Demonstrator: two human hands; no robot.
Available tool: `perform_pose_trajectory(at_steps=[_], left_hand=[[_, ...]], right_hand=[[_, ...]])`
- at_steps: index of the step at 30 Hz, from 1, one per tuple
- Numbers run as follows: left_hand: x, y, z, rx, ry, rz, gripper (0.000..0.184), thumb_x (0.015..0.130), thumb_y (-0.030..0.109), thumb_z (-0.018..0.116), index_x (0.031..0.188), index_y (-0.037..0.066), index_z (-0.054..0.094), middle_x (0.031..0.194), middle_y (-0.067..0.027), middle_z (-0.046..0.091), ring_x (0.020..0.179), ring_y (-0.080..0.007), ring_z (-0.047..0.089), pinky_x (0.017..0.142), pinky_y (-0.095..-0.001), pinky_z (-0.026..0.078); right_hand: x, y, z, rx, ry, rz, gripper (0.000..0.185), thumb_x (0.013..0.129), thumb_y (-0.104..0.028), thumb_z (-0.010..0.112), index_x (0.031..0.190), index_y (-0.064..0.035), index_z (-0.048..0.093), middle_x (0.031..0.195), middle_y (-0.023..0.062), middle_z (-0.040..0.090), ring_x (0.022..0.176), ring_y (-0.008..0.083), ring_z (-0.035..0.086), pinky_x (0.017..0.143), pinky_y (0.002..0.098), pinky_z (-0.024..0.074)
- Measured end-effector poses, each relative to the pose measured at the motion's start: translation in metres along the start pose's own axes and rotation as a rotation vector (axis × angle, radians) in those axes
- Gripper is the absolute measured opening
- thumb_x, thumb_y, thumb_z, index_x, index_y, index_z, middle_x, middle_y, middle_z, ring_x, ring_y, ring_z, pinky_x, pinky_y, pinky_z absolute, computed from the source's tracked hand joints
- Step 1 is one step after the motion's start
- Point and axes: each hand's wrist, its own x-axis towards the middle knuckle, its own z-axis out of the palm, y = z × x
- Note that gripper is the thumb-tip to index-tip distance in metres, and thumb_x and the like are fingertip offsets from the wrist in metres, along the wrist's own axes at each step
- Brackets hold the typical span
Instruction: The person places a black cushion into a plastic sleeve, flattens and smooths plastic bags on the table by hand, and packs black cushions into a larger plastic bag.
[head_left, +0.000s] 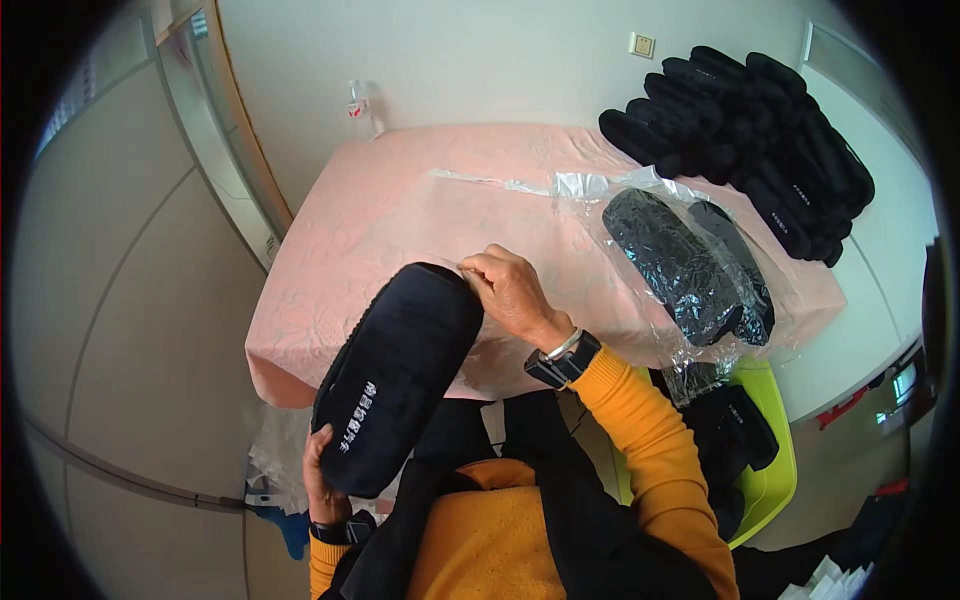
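A long black cushion (405, 375) with white lettering is held up at a slant over the near edge of the table. My left hand (318, 468) grips its lower end, the thumb on the front and the other fingers mostly hidden behind. At the upper right corner, my right hand (508, 292) is closed in a pinch at the cushion's edge. To the right of that hand, two more black cushions (665, 255) lie inside a clear plastic bag (590, 215).
A pink cloth covers the table (390, 210). Many black cushions are piled (740, 130) at the back right. Beside my right arm, a lime-green tub (785, 480) holds more black cushions. A plastic bottle (358, 108) stands near the wall.
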Motion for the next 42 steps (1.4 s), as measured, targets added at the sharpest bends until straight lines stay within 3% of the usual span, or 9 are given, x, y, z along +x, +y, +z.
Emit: perform_pose_trajectory(at_steps=[8,18,24,29,32,33,35,40,42], left_hand=[[-0.024,0.007,0.033,0.112,-0.024,0.106,0.051,0.085,0.015,0.059,0.133,0.001,0.046,0.124,-0.0134,0.059,0.107,-0.0242,0.062,0.092,-0.0349,0.052],[0.012,0.013,0.076,-0.050,-0.099,0.138,0.049,0.087,0.012,0.058,0.133,0.003,0.044,0.120,-0.0123,0.059,0.107,-0.0230,0.061,0.091,-0.0366,0.052],[0.043,-0.009,0.082,-0.086,-0.033,0.054,0.050,0.090,0.014,0.056,0.136,0.001,0.042,0.129,-0.0136,0.056,0.116,-0.0242,0.056,0.102,-0.0384,0.044],[0.077,-0.018,0.133,-0.209,-0.249,-0.178,0.047,0.092,0.014,0.055,0.134,-0.001,0.042,0.129,-0.0133,0.055,0.117,-0.0234,0.055,0.102,-0.0384,0.043],[0.098,-0.041,0.154,0.827,-0.249,0.799,0.030,0.087,0.017,0.064,0.115,0.006,0.057,0.107,-0.0057,0.060,0.101,-0.0186,0.059,0.092,-0.0358,0.048],[0.097,-0.039,0.165,0.843,-0.228,0.799,0.030,0.087,0.017,0.064,0.115,0.006,0.057,0.107,-0.0057,0.060,0.101,-0.0186,0.059,0.092,-0.0358,0.048],[0.098,-0.035,0.186,0.093,-0.061,0.070,0.029,0.088,0.024,0.064,0.111,0.007,0.057,0.108,-0.0043,0.060,0.103,-0.0183,0.057,0.090,-0.0382,0.047],[0.119,-0.042,0.163,0.111,0.087,-0.034,0.034,0.096,0.023,0.053,0.122,0.002,0.057,0.120,-0.0120,0.062,0.109,-0.0203,0.061,0.093,-0.0322,0.049],[0.132,-0.048,0.143,-0.047,0.022,-0.075,0.029,0.089,0.026,0.063,0.112,0.009,0.058,0.110,-0.0045,0.062,0.098,-0.0188,0.061,0.085,-0.0362,0.051]], right_hand=[[-0.009,-0.024,0.000,-0.009,0.061,-0.087,0.008,0.081,-0.003,0.067,0.089,-0.0045,0.066,0.078,0.0098,0.058,0.068,0.0273,0.060,0.060,0.0355,0.0486],[0.011,-0.040,0.005,0.121,-0.017,-0.271,0.015,0.079,0.000,0.067,0.093,-0.0050,0.066,0.076,0.0063,0.054,0.067,0.0236,0.059,0.058,0.0330,0.0490],[-0.010,-0.048,-0.004,0.249,-0.159,-0.236,0.020,0.076,0.000,0.068,0.095,-0.0046,0.064,0.078,0.0056,0.052,0.069,0.0223,0.058,0.059,0.0329,0.0478],[-0.018,-0.043,-0.016,0.315,-0.188,-0.212,0.023,0.074,-0.001,0.068,0.096,-0.0034,0.062,0.080,0.0062,0.049,0.072,0.0231,0.056,0.062,0.0336,0.0462],[-0.019,-0.042,-0.008,0.445,-0.212,-0.249,0.024,0.073,-0.002,0.068,0.096,-0.0026,0.062,0.081,0.0066,0.047,0.073,0.0237,0.055,0.062,0.0342,0.0455],[-0.021,-0.042,-0.009,0.429,-0.222,-0.264,0.018,0.075,-0.003,0.066,0.092,-0.0030,0.060,0.081,0.0074,0.047,0.073,0.0240,0.055,0.063,0.0347,0.0457],[-0.024,-0.039,-0.011,0.389,-0.237,-0.291,0.010,0.079,-0.005,0.063,0.085,-0.0038,0.055,0.080,0.0090,0.046,0.073,0.0246,0.054,0.064,0.0356,0.0460],[-0.017,-0.020,-0.033,0.611,-0.258,-0.195,0.032,0.079,-0.013,0.071,0.108,-0.0019,0.062,0.096,0.0112,0.055,0.085,0.0258,0.058,0.071,0.0351,0.0476],[-0.020,-0.001,-0.040,0.387,0.170,-0.022,0.044,0.084,-0.024,0.070,0.119,0.0001,0.058,0.110,0.0158,0.056,0.101,0.0278,0.057,0.086,0.0378,0.0469]])
